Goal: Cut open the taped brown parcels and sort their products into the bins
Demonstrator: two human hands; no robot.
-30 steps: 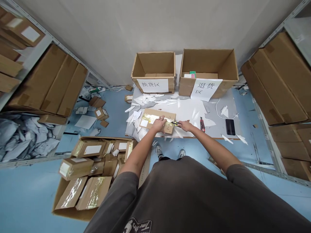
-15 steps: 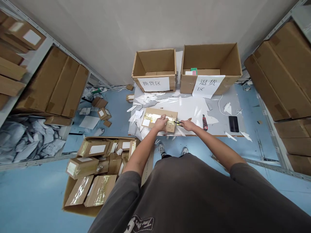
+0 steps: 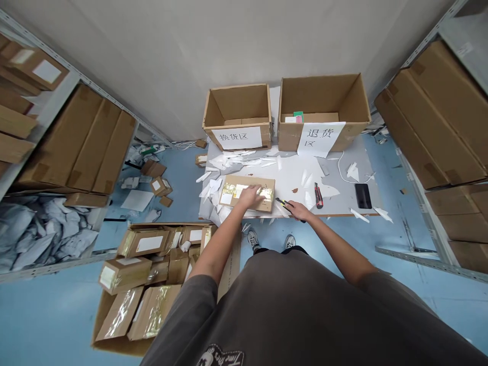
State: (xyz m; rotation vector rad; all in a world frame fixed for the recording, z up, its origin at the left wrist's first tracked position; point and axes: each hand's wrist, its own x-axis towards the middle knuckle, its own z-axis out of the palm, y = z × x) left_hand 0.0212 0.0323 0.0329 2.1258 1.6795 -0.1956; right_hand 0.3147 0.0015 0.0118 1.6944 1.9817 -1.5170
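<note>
On the table a taped cardboard box (image 3: 232,185) lies flat, with clear tape and a white label on its top. My left hand (image 3: 249,195) rests on the right half of that top, fingers spread over the tape. Just right of the box, my right hand (image 3: 299,210) is closed around a slim black-and-yellow utility knife (image 3: 282,203). Its tip points left toward the box and is apart from it. A red-and-black utility knife (image 3: 318,195) lies right of my right hand.
Two open cardboard bins with paper signs, a left bin (image 3: 236,107) and a right bin (image 3: 324,96), stand at the table's back. Paper scraps (image 3: 244,161) litter the table; a phone (image 3: 363,196) lies at right. A large carton (image 3: 102,320) of parcels stands lower left. Shelves flank both sides.
My right hand has drawn the knife away from the box, to the right and toward me. My left hand stays on the box top. The whole view has shifted slightly.
</note>
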